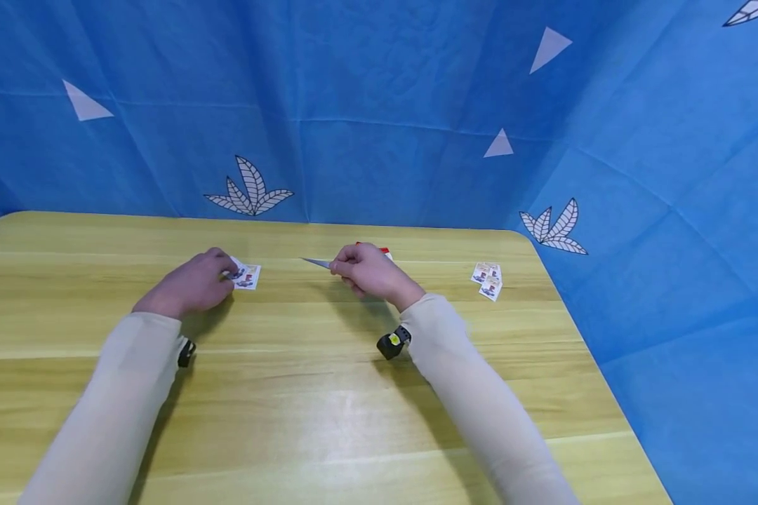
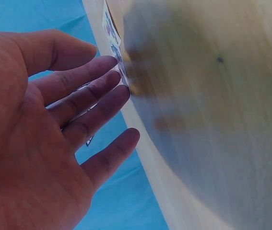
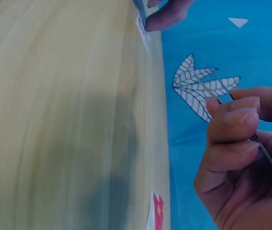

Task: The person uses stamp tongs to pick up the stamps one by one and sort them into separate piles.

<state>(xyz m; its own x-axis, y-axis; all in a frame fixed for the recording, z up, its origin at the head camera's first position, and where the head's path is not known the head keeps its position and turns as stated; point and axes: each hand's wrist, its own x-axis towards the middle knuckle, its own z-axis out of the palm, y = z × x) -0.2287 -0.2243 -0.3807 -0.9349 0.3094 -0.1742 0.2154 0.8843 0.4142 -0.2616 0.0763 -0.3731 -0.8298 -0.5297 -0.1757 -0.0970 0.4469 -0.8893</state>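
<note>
My right hand [image 1: 373,272] pinches a pair of metal tweezers [image 1: 316,262], whose tips point left above the table. In the right wrist view the two thin arms of the tweezers [image 3: 269,160] stand apart at the tips, with nothing between them. To the left, my left hand [image 1: 192,284] touches a small white sheet [image 1: 247,277] printed with little coloured pictures. Its fingers [image 2: 102,108] are extended and spread in the left wrist view, fingertips right at the sheet. Part of the sheet is hidden under that hand.
Several small printed paper pieces [image 1: 490,284] lie overlapping at the table's right side. Behind my right hand, a red and white paper item [image 3: 159,211] is partly hidden in the head view. A blue patterned cloth [image 1: 379,105] hangs along the back and right edges of the wooden table [image 1: 303,421].
</note>
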